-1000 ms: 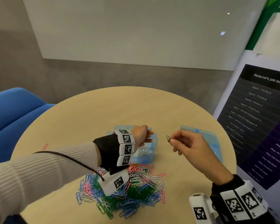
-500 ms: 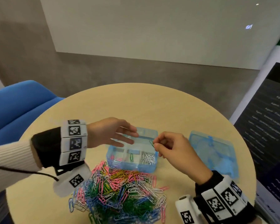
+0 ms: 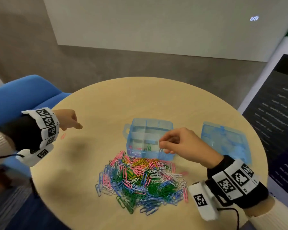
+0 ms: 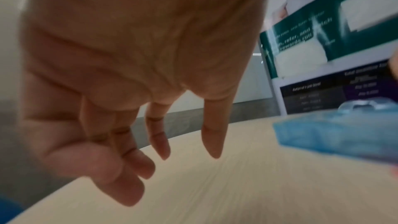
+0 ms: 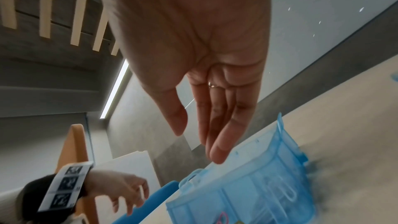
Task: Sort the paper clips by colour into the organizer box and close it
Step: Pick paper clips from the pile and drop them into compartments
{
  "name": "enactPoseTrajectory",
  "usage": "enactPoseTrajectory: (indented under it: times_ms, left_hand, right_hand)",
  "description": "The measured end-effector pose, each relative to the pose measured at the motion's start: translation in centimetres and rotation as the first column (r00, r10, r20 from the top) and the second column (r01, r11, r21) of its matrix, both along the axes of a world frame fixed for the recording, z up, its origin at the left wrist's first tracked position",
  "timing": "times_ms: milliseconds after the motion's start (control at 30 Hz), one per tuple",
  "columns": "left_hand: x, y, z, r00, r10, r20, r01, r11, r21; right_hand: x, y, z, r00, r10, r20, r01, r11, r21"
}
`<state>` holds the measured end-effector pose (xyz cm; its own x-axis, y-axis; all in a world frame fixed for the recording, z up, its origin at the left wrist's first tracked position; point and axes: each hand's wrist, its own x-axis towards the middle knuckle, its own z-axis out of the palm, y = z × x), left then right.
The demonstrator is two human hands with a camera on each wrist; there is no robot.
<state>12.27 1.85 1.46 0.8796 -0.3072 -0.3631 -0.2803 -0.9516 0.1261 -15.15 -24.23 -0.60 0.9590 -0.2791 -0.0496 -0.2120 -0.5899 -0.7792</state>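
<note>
The translucent blue organizer box (image 3: pixel 150 121) stands open near the middle of the round table, with a green clip (image 3: pixel 149 147) in a front compartment. A mixed pile of paper clips (image 3: pixel 140 178) lies just in front of it. My right hand (image 3: pixel 163 145) hovers over the box's front right corner; in the right wrist view the fingers (image 5: pixel 215 151) are straight and empty above the box (image 5: pixel 258 185). My left hand (image 3: pixel 70 121) hangs over the table's left side, fingers (image 4: pixel 211 142) loose and holding nothing, just above a stray pink clip (image 3: pixel 63 136).
The box's detached blue lid (image 3: pixel 223 141) lies to the right of the box, near the table edge. A blue chair (image 3: pixel 20 97) stands at the left, a dark poster board (image 3: pixel 276 123) at the right. Bare tabletop (image 3: pixel 140 100) stretches behind the box.
My right hand let go of the green clip over the box and now holds nothing. My left hand moved away from the box to the table's left side.
</note>
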Motion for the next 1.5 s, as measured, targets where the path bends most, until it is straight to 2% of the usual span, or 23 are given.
enactPoseTrajectory:
  times_ms: [133,267,333,500,733,800,867,967,1033,1167,1233,1300,1400,1433,1500]
  left_hand:
    - [1.4,2.1,-1.1,0.997,-0.017,0.07,0.004,0.984,0.177]
    - [2.4,3.2,-3.5,0.996,-0.034,0.085,0.013,0.972,0.236]
    - [2.9,3.4,-4.6,0.994,-0.062,0.089,0.041,0.975,0.217]
    - [2.2,2.6,-5.3,0.996,-0.086,0.027,0.085,0.996,0.022]
    - [-1.3,0.1,-4.1,0.974,-0.225,-0.024,0.225,0.974,0.027]
    - [-2.7,-1.4,-3.4,0.962,-0.273,-0.012,0.271,0.96,-0.075]
    - [-4.2,-3.4,-2.6,0.947,-0.322,0.005,0.313,0.915,-0.254]
    - [-6.9,-6.2,-1.4,0.924,-0.381,-0.018,0.329,0.82,-0.469]
    - [-8.2,-7.6,-0.9,0.896,-0.444,-0.012,0.385,0.789,-0.479]
    - [-9.6,-9.0,-0.9,0.842,-0.535,0.072,0.523,0.773,-0.36]
    - [-10.5,-9.0,-1.1,0.804,-0.579,0.138,0.582,0.717,-0.383]
    - [-11.6,-8.6,-1.4,0.715,-0.685,0.137,0.665,0.607,-0.436]
    - [-12.7,-7.8,-1.8,0.513,-0.852,0.099,0.805,0.438,-0.4]
    - [-12.8,-7.5,-2.0,0.476,-0.874,0.1,0.83,0.409,-0.379]
    - [-12.7,-7.1,-2.4,0.45,-0.885,0.124,0.857,0.388,-0.338]
  right_hand:
    - [-0.5,0.8,0.7,1.0,-0.011,-0.026,0.009,0.999,-0.041]
    - [-1.0,1.5,0.7,0.999,-0.042,-0.033,0.041,0.998,-0.052]
    - [-1.4,1.7,0.5,0.998,-0.06,-0.032,0.058,0.997,-0.044]
    - [-2.6,1.9,0.0,0.996,-0.075,-0.039,0.074,0.997,-0.022]
    - [-4.5,1.6,-0.5,0.997,-0.074,-0.028,0.074,0.997,0.006]
    - [-4.7,1.3,-0.5,0.996,-0.081,-0.027,0.081,0.997,-0.011]
    - [-4.7,1.1,-0.6,0.995,-0.095,-0.033,0.092,0.993,-0.074]
    - [-4.6,0.8,-0.7,0.989,-0.121,-0.081,0.094,0.955,-0.28]
    - [-4.5,0.8,-0.7,0.984,-0.133,-0.119,0.075,0.912,-0.404]
    - [-4.8,1.4,-1.4,0.971,-0.142,-0.194,0.03,0.872,-0.488]
    - [-4.8,1.8,-2.0,0.968,-0.131,-0.215,-0.003,0.847,-0.532]
    - [-4.6,2.1,-2.7,0.973,-0.12,-0.198,-0.014,0.825,-0.565]
    - [-3.9,2.3,-3.0,0.984,-0.107,-0.139,-0.001,0.788,-0.615]
    - [-3.6,2.4,-3.0,0.989,-0.104,-0.106,0.015,0.778,-0.629]
    - [-3.2,2.5,-2.9,0.994,-0.098,-0.048,0.044,0.76,-0.649]
